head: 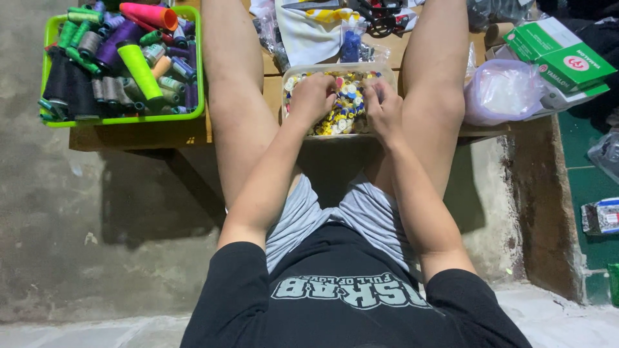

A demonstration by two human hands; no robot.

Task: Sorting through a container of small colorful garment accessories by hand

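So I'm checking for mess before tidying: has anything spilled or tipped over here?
Nothing has spilled. The buttons sit inside the clear tub under both hands, left hand and right hand; the thread spools lie jumbled but inside the green basket.

Between my knees a tub of buttons [340, 103] sits on the counter [138, 134], both my hands in it, a basket of thread spools [122, 61] to its left and boxes [560, 58] to its right.

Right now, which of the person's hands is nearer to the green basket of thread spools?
The left. The left hand rests in the clear tub of buttons, on the side facing the green basket. The right hand is in the same tub, farther from it.
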